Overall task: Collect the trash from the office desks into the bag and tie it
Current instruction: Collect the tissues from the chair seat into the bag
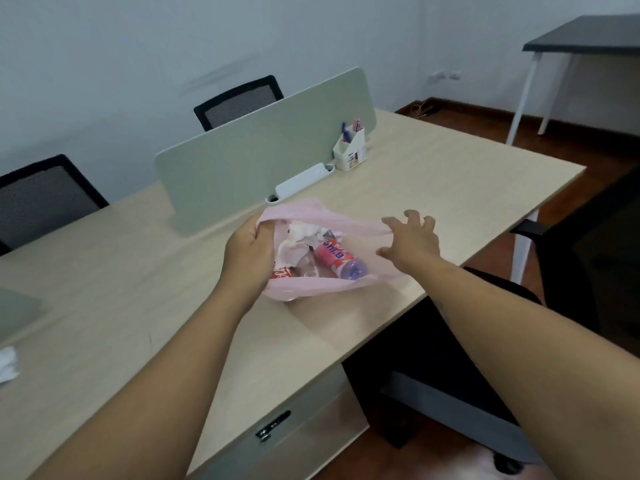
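A thin pink plastic bag (341,221) lies with its mouth spread wide on the light wooden desk (450,188). Inside it I see a pink-labelled bottle with a purple cap (337,259), crumpled white paper (304,233) and a red wrapper (282,273). My left hand (247,252) is shut on the bag's left rim. My right hand (412,239) hovers at the bag's right rim with fingers spread, and I cannot tell whether it touches the plastic. A crumpled white tissue (7,363) lies on the desk at the far left edge.
A grey-green divider panel (249,150) crosses the desk, with a white power strip (303,181) and a white pen holder (349,148) in front of it. Black office chairs (45,199) stand behind and to my right. A dark table (585,34) stands at the far right.
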